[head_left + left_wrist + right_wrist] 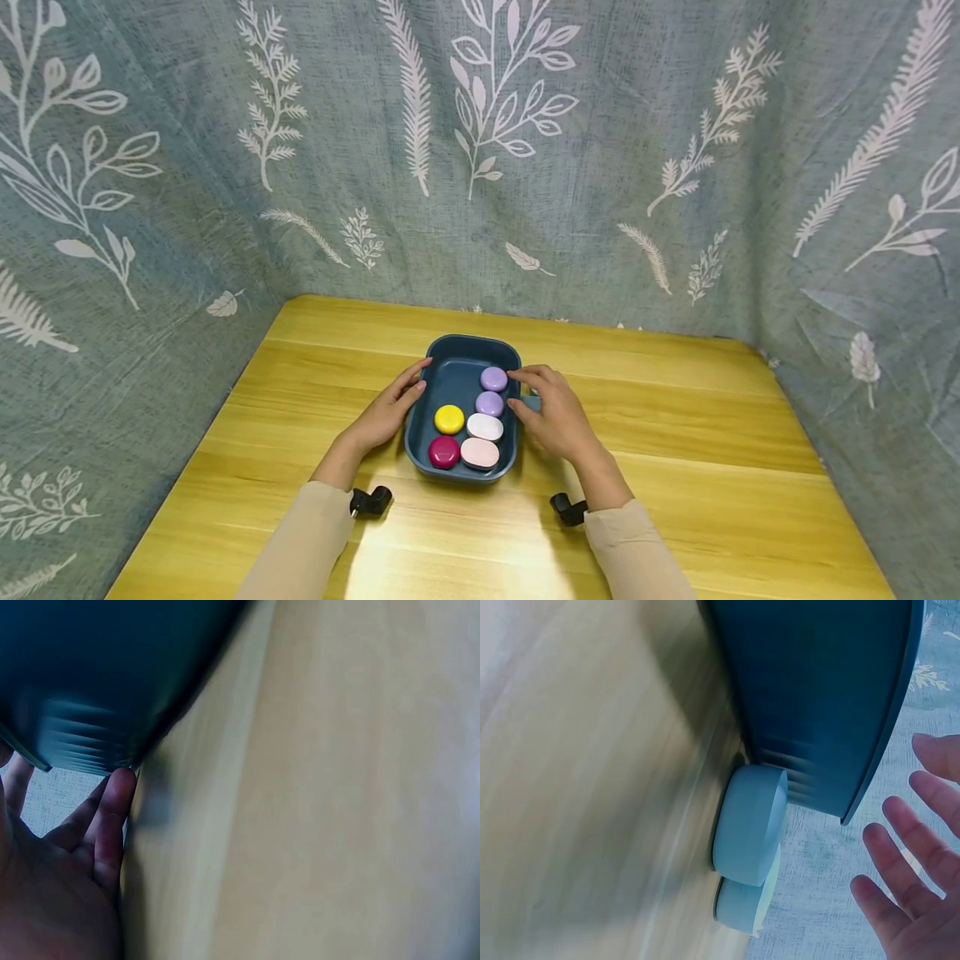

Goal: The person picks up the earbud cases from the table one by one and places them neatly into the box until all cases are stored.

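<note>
A dark blue plastic bin (453,383) lies on the table between both hands. Inside are small, glossy rounded cases: two lilac (493,379), one white (485,427), one pale pink (480,454), one yellow (449,419) and one magenta (444,452). My left hand (386,417) rests at the bin's left side, fingertips along its rim. Over the right rim reaches my right hand (558,412), fingers spread, fingertips close to the lilac cases; nothing is in its grasp. Beside the bin's right wall stand two light blue cases (748,817), mostly hidden by this hand in the head view.
The wooden table (712,475) has patterned cloth (510,242) hanging behind it and along both sides. Black wrist cameras (371,502) sit at both sleeve cuffs, over the table's near part.
</note>
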### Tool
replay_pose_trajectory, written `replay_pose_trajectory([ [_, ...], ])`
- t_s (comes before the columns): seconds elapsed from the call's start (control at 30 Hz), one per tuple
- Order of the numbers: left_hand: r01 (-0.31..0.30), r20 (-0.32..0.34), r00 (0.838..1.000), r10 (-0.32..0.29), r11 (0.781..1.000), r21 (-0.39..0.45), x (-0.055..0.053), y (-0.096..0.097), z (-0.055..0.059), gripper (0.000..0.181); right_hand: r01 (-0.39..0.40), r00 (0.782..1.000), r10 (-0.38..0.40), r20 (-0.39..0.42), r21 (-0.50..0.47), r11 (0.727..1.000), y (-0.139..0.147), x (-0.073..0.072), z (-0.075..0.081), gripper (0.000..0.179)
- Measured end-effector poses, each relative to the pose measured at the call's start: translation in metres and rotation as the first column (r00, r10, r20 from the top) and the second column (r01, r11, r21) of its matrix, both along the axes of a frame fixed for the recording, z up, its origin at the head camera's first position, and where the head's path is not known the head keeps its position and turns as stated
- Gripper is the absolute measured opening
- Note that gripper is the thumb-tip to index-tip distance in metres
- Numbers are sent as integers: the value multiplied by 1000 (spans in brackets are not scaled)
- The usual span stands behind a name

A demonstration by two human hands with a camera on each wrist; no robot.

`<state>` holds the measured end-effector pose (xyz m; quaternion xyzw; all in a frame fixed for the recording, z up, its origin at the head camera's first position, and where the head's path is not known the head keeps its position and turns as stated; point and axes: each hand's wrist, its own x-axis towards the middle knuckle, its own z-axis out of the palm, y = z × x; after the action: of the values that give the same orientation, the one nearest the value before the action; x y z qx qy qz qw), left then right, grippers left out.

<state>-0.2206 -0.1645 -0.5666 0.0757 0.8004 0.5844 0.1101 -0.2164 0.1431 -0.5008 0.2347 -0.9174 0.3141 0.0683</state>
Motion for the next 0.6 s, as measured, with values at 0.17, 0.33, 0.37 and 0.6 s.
replay_pose_trajectory([
  [0.17,-3,3,1000,3,1000,13,1,0,1,46,22,1000,-22,13,-7,1000,2,-1,-1,38],
  [0.33,9,11,1000,-10,1000,11,1,-2,0,48,43,999,-42,17,-30,999,5,-2,-2,40],
  [0.37,11,10,1000,-11,1000,10,1,-2,0,48,48,999,-47,18,-33,998,5,-2,-3,40],
  [0.6,13,-3,1000,-13,1000,9,0,-1,-2,48,70,997,-68,40,-30,997,12,-3,-3,42],
])
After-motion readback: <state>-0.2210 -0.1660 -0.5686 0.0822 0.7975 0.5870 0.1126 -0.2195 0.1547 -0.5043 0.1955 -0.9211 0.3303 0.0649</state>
